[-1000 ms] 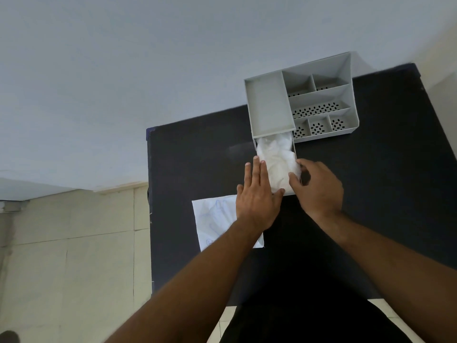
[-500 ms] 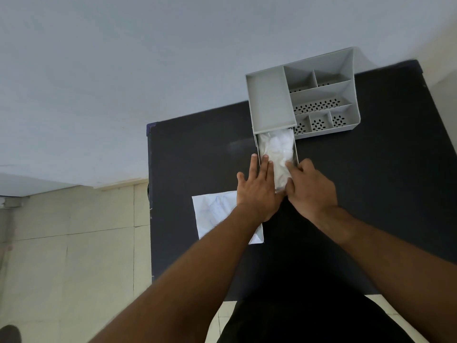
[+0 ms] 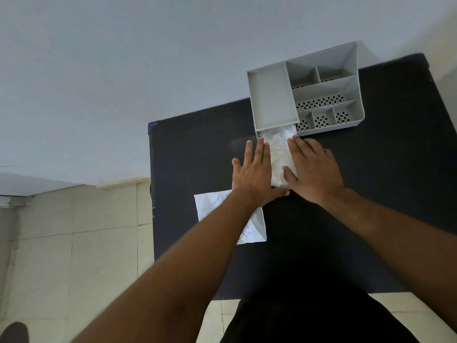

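Note:
A grey desk organiser (image 3: 272,100) stands at the far edge of a dark table (image 3: 197,149). Its drawer (image 3: 279,154) sticks out toward me, filled with crumpled white plastic. My left hand (image 3: 254,174) lies flat with straight fingers along the drawer's left side. My right hand (image 3: 314,169) lies flat on the drawer's right side, thumb resting on the white plastic. The drawer's front end is hidden between my two hands.
A white sheet of paper (image 3: 254,226) with faint drawing lies on the table under my left forearm. The organiser's open compartments (image 3: 321,102) have perforated floors. Tiled floor (image 3: 74,243) lies left of the table, and a pale wall rises behind it.
Both hands have slid forward along the drawer toward the organiser. The drawer has gone further in, so less white plastic shows. My right hand has flattened from a grip on the drawer's end.

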`<control>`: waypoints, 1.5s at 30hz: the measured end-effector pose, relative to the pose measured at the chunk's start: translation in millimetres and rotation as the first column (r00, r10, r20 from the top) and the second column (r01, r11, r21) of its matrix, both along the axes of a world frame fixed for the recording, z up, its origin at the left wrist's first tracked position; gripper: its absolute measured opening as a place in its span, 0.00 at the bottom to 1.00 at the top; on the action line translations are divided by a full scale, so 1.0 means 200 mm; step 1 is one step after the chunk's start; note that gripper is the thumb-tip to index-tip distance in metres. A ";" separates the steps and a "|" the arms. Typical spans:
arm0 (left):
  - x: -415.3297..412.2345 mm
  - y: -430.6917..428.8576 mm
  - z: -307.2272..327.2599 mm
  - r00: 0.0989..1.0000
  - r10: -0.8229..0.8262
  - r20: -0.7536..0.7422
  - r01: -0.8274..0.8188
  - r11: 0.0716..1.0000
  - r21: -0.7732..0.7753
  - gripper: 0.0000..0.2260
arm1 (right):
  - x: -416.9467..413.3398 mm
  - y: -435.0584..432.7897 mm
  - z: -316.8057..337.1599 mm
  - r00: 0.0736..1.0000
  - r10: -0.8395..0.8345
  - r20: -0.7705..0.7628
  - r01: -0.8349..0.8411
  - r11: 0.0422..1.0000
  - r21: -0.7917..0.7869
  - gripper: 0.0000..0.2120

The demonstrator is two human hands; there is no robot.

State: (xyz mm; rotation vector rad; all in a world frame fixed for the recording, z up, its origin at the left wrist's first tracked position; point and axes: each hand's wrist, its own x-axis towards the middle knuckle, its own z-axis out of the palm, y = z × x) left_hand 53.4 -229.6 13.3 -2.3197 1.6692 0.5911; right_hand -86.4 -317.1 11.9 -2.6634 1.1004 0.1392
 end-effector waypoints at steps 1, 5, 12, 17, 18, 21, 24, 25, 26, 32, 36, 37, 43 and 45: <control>0.00 0.00 0.00 1.000 -0.007 0.009 0.007 1.000 0.010 0.58 | 0.01 -0.01 0.00 1.000 0.021 -0.016 -0.021 1.000 -0.005 0.35; 0.00 -0.03 -0.01 0.999 -0.029 0.041 0.027 0.998 0.052 0.60 | 0.05 -0.04 -0.01 0.994 0.074 -0.076 -0.074 0.997 -0.003 0.39; 0.00 -0.06 -0.01 0.997 -0.042 0.068 0.037 0.996 0.079 0.62 | 0.07 -0.06 -0.04 0.984 0.088 -0.157 -0.089 0.996 -0.004 0.46; 0.02 -0.06 -0.03 0.996 -0.054 0.075 0.049 0.997 0.066 0.61 | 0.09 -0.08 -0.03 0.971 0.107 -0.212 -0.117 0.993 -0.033 0.45; 0.02 -0.06 -0.03 0.995 -0.060 0.082 0.055 0.997 0.062 0.61 | 0.09 -0.08 -0.03 0.968 0.109 -0.228 -0.120 0.992 -0.037 0.45; 0.03 -0.07 -0.03 0.991 -0.089 0.095 0.084 0.995 0.057 0.60 | 0.10 -0.09 -0.04 0.960 0.115 -0.256 -0.132 0.990 -0.050 0.44; 0.05 -0.08 -0.03 0.989 -0.110 0.100 0.105 0.993 0.061 0.60 | 0.13 -0.10 -0.03 0.954 0.122 -0.273 -0.140 0.989 -0.048 0.43; 0.05 -0.08 -0.03 0.989 -0.113 0.097 0.107 0.992 0.066 0.61 | 0.13 -0.10 -0.03 0.953 0.121 -0.276 -0.138 0.989 -0.044 0.42; 0.05 -0.08 -0.03 0.988 -0.118 0.098 0.111 0.991 0.072 0.61 | 0.13 -0.10 -0.04 0.953 0.118 -0.279 -0.135 0.990 -0.041 0.42; 0.06 -0.12 -0.03 0.986 -0.132 0.101 0.124 0.989 0.079 0.61 | 0.13 -0.09 -0.03 0.969 0.091 -0.228 -0.104 0.993 -0.047 0.40; 0.05 -0.12 -0.03 0.990 -0.119 0.070 0.115 0.992 0.056 0.61 | 0.12 -0.07 -0.03 0.977 0.085 -0.198 -0.100 0.993 -0.068 0.40; 0.05 -0.12 -0.03 0.991 -0.119 0.067 0.116 0.992 0.051 0.61 | 0.11 -0.06 -0.03 0.978 0.082 -0.192 -0.097 0.993 -0.071 0.40; 0.06 -0.10 -0.02 0.989 -0.126 0.081 0.126 0.992 0.004 0.55 | 0.14 -0.07 -0.03 0.987 0.057 -0.150 -0.068 0.995 -0.069 0.39; 0.07 -0.11 -0.02 0.989 -0.124 0.085 0.123 0.992 0.015 0.55 | 0.16 -0.08 -0.03 0.987 0.053 -0.152 -0.063 0.996 -0.058 0.39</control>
